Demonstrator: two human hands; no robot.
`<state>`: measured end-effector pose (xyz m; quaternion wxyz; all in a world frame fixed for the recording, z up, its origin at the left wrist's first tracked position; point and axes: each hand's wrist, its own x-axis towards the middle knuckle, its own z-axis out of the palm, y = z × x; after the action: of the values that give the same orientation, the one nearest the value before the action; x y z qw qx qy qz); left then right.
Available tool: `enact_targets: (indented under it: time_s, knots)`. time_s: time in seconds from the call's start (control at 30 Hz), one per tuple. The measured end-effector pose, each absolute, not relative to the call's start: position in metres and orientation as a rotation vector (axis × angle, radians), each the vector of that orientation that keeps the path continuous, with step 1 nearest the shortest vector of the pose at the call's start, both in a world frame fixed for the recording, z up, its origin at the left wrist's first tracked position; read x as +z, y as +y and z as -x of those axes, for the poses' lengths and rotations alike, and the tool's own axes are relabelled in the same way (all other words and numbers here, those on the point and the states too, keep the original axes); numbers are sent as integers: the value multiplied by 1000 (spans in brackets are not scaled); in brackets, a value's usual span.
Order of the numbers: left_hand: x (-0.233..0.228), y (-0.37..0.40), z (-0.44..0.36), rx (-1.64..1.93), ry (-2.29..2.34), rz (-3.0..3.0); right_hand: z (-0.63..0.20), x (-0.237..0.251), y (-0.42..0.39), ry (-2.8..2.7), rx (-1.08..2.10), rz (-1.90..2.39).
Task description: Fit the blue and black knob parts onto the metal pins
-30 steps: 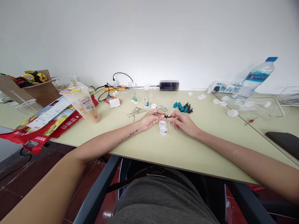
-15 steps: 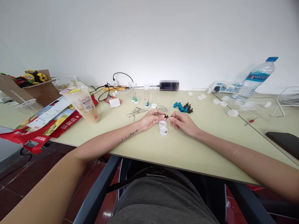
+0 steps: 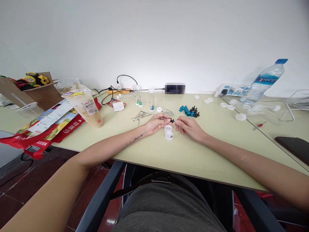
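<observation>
My left hand [image 3: 157, 125] is closed, thumb and fingers pinching a small black part [image 3: 172, 120] on a thin metal rod. Just right of that part, my right hand [image 3: 187, 127] has thumb and index finger pressed together; whatever they hold is too small to make out. Below the hands stand two white round caps, an upper cap [image 3: 168, 128] and a lower cap [image 3: 169, 135] with tiny metal pieces inside. Behind them lie a pile of black bolt-like pieces [image 3: 194, 111] and several teal pieces [image 3: 185, 110]. Thin metal rods [image 3: 141, 115] are scattered left of my left hand.
Clear tubes [image 3: 151, 100] stand at the back, some holding green or blue pieces. A drink cup [image 3: 88, 108] and red bag [image 3: 70, 129] are on the left. A water bottle [image 3: 265, 80], power strip [image 3: 233, 90], loose white caps [image 3: 240, 117] and black phone-like object [image 3: 294, 146] are right.
My right fingertips have drawn very slightly away from the black part. My left hand stays in place with the part still in its fingers.
</observation>
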<state>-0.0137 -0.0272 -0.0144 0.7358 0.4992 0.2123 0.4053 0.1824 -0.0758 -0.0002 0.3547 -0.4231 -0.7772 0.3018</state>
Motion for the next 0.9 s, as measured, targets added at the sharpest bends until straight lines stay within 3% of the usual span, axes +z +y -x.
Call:
enact_targets:
  time_s: [0.9]
  knots:
    - [-14, -27, 14, 908, 488, -1077, -181, 1, -77, -1983, 707, 1099]
